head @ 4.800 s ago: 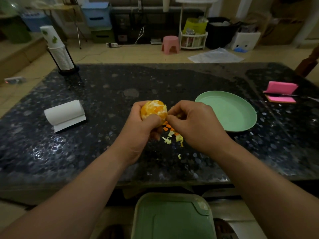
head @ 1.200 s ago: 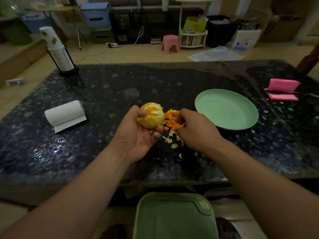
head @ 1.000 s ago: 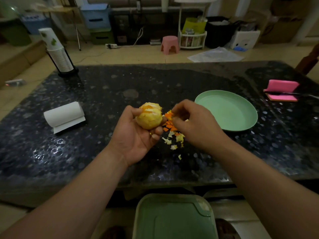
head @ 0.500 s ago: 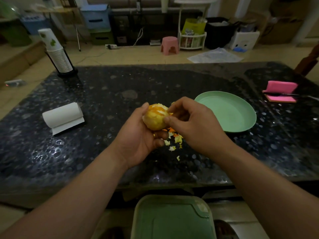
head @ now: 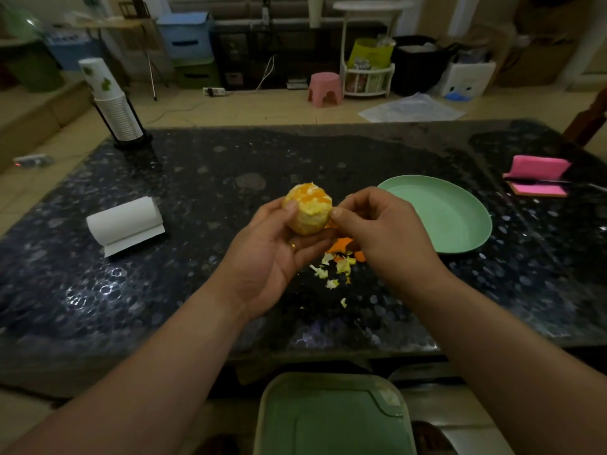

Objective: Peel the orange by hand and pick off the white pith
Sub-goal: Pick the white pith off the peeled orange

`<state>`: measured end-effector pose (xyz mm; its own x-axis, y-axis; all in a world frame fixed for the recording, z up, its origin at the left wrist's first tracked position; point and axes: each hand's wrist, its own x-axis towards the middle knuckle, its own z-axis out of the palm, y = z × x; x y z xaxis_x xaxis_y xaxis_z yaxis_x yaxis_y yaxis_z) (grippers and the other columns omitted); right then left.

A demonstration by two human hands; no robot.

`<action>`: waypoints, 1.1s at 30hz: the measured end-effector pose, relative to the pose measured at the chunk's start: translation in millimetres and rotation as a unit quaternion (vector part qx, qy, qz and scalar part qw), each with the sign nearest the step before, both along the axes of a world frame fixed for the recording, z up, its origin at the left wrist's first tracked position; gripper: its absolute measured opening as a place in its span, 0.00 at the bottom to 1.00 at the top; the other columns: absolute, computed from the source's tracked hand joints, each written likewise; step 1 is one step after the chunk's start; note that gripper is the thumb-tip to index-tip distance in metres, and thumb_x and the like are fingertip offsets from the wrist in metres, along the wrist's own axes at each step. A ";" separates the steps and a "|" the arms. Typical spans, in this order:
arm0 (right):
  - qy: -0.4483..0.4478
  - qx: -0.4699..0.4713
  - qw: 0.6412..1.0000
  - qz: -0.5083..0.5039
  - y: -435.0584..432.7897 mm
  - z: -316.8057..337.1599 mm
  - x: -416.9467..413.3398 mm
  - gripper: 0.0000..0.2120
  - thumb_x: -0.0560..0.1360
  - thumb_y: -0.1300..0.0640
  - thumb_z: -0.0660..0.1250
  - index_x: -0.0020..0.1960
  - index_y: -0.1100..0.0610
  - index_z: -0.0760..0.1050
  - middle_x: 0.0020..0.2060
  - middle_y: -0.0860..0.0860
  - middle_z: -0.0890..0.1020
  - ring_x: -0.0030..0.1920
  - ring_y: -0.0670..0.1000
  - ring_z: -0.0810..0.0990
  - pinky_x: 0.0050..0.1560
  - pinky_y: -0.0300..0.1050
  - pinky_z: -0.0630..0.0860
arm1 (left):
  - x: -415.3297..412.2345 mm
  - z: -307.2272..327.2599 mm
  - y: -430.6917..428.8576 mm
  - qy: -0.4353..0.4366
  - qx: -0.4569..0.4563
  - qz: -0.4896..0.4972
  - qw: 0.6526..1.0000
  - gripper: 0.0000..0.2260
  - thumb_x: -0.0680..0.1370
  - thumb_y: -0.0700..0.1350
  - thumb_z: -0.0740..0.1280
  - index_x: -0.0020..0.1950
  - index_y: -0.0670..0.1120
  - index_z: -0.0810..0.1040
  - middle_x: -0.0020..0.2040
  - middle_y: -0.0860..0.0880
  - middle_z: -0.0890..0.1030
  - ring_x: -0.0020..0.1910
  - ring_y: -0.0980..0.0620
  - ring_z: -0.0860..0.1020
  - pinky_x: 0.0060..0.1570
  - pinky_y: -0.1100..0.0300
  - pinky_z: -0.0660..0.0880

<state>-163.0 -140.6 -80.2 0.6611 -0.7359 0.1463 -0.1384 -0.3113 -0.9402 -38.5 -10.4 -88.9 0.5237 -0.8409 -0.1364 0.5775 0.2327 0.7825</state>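
Orange [head: 307, 208] is cradled by curled fingers [head: 290, 205] of the left hand [head: 269, 257], kinda steadied so pith [head: 315, 221] gets pinched by right hand [head: 387, 234] fingers [head: 338, 213], above the peel scraps [head: 338, 264].

The left forearm [head: 157, 366] and right forearm [head: 486, 349] are bare from the near edge up to the wrists, and the left hand [head: 262, 257] wears a thin gold ring [head: 292, 246] on one finger.

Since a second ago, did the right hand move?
Yes. The right hand lifted off the peel scraps, toward the left rim of the green plate, and now pinches the orange.
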 end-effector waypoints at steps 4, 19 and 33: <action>-0.003 -0.006 1.000 -0.002 6.1 3.1 -1.6 0.04 0.79 0.53 0.73 0.46 0.51 0.82 0.40 0.50 0.86 0.41 0.49 0.85 0.41 0.48 0.83 | -0.8 0.9 -1.1 -0.022 -0.007 0.009 1.000 0.21 0.85 0.43 0.65 0.76 0.39 0.69 0.68 0.37 0.81 0.66 0.38 0.82 0.61 0.47 0.81; 0.042 0.067 0.997 0.018 9.7 5.1 0.9 0.09 0.77 0.52 0.75 0.43 0.58 0.85 0.40 0.57 0.87 0.48 0.63 0.86 0.46 0.69 0.83 | -1.4 -7.7 -4.3 -0.224 0.053 0.084 0.969 0.23 0.77 0.39 0.76 0.70 0.46 0.73 0.67 0.44 0.81 0.64 0.43 0.83 0.65 0.42 0.80; 0.007 0.126 0.990 0.062 1.4 1.0 -0.3 0.10 0.82 0.54 0.70 0.49 0.60 0.85 0.44 0.57 0.88 0.45 0.54 0.87 0.45 0.49 0.84 | -1.8 -0.9 -1.2 -0.212 0.053 0.087 0.972 0.27 0.73 0.44 0.79 0.69 0.46 0.74 0.65 0.44 0.83 0.62 0.44 0.84 0.63 0.43 0.81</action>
